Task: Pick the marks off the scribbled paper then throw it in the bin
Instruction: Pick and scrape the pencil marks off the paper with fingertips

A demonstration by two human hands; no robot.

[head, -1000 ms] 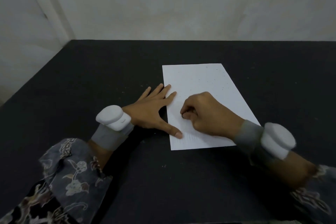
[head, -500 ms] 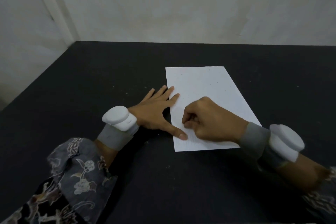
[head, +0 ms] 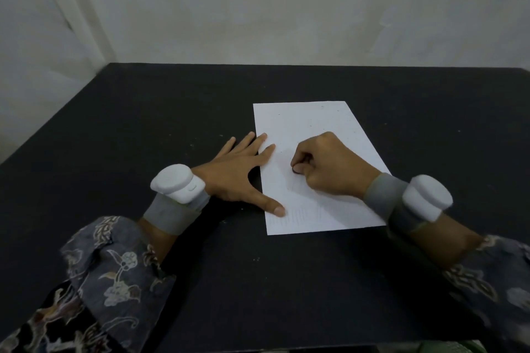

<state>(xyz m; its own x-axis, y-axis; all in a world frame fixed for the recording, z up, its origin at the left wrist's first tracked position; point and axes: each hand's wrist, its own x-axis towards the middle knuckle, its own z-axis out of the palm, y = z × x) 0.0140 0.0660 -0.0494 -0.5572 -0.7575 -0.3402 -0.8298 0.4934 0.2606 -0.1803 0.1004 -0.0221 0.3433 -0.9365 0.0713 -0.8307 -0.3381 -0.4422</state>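
Observation:
A white sheet of paper (head: 315,129) with faint marks lies on the black table (head: 143,123). My left hand (head: 238,175) lies flat with its fingers spread. Its thumb and fingertips press on the sheet's left edge. My right hand (head: 329,169) rests on the middle of the sheet with curled fingers. Thumb and forefinger pinch a small dark piece (head: 296,170) against the paper; I cannot tell what it is. No bin is in view.
The table's far edge meets a pale wall (head: 286,8). Its left edge runs diagonally toward me. Both wrists carry grey bands with white round devices, one on the left wrist (head: 175,183) and one on the right wrist (head: 427,198).
My right hand has shifted slightly up the sheet, still pinched at the paper. My left hand stays pressed on the sheet's left edge.

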